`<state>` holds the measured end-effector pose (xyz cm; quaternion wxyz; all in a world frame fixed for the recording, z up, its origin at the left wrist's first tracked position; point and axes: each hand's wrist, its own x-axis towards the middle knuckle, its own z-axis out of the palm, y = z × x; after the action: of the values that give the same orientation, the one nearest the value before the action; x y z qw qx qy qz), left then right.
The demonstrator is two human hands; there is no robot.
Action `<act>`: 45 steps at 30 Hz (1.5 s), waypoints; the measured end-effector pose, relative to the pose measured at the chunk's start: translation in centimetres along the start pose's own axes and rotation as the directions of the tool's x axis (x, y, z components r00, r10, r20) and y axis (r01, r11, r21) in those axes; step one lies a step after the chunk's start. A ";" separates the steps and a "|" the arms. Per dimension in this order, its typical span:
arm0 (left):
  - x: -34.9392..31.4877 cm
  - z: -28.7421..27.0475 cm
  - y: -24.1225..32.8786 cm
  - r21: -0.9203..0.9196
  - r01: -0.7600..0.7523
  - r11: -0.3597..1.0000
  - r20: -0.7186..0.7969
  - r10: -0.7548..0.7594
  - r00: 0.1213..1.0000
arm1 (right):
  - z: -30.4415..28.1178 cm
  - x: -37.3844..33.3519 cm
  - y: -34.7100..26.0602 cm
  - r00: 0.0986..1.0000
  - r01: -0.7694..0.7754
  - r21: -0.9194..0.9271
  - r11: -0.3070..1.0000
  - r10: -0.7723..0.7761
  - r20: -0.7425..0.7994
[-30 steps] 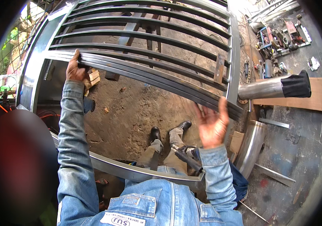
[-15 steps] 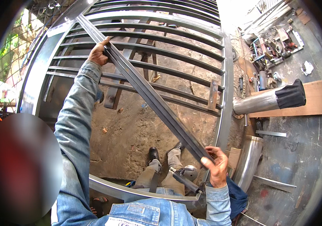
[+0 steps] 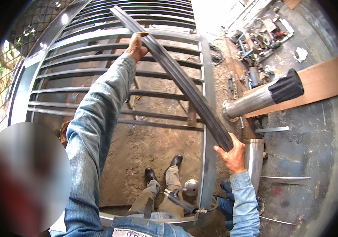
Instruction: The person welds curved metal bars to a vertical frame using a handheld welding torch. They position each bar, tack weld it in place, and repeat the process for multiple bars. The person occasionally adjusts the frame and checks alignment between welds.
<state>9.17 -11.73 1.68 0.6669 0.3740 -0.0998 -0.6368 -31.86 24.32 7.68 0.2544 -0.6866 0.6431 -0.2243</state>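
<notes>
Head view: a bundle of metal bars (image 3: pixel 177 75) slants from 11 o'clock to 4 o'clock, across the slatted frame (image 3: pixel 208 170). Left hand (image 3: pixel 137 46) clasps it at 11, seemingly firmly though partly hidden; right hand (image 3: pixel 234 156) grips the 4 o'clock end.

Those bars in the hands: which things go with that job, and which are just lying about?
Seem part of it:
- bars
- left hand
- right hand
- slatted frame

Probably just lying about:
- board
- pipe
- white scrap

Dark metal bars (image 3: pixel 179 77) aslant in left grip (image 3: pixel 138 46) and right grip (image 3: pixel 232 154)
</notes>
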 end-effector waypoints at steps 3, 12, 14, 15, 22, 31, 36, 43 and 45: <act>1.9 1.2 -1.2 0.008 -0.060 0.998 0.080 0.059 0.995 | -0.3 3.0 2.0 1.000 0.017 -0.017 1.000 -0.017 0.004; -2.1 -1.9 -0.5 0.488 -0.356 0.797 0.426 0.138 0.894 | 0.2 15.9 9.8 0.991 0.126 -0.149 0.981 -0.131 -0.025; -6.4 -2.8 0.3 0.623 -0.521 0.583 0.601 0.068 0.796 | 0.6 18.1 10.2 0.994 0.103 -0.127 0.987 -0.105 -0.007; -9.0 -3.7 0.5 0.624 -0.551 0.554 0.649 0.025 0.760 | 0.5 19.1 10.2 0.989 0.143 -0.129 0.981 -0.145 -0.006; -24.4 -10.3 -1.9 0.706 -0.701 0.107 0.683 0.161 0.712 | 1.0 20.8 11.6 0.972 0.221 -0.310 0.925 -0.236 -0.012; -33.7 -14.8 -7.3 0.764 -0.641 0.078 0.430 0.679 0.595 | 1.8 21.4 13.0 0.969 0.209 -0.342 0.916 -0.241 -0.052; -34.7 -14.6 -11.6 0.581 -0.391 0.714 -0.076 0.525 0.847 | 3.1 22.5 12.6 0.946 0.254 -0.244 0.936 -0.293 -0.139; -31.2 -14.6 -12.2 0.059 -0.054 0.997 -0.366 0.072 0.928 | 4.3 19.9 8.6 0.767 0.245 -0.460 0.854 -0.461 -0.447; -31.0 -15.3 -11.7 0.093 -0.100 0.991 -0.294 0.123 0.948 | 3.9 16.7 7.0 0.848 0.149 -0.242 0.959 -0.249 -0.468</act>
<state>4.14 23.61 -5.74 0.6945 0.4849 -0.0431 -0.5297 -33.57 7.64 -0.07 -0.0122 -0.6913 0.6306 -0.3526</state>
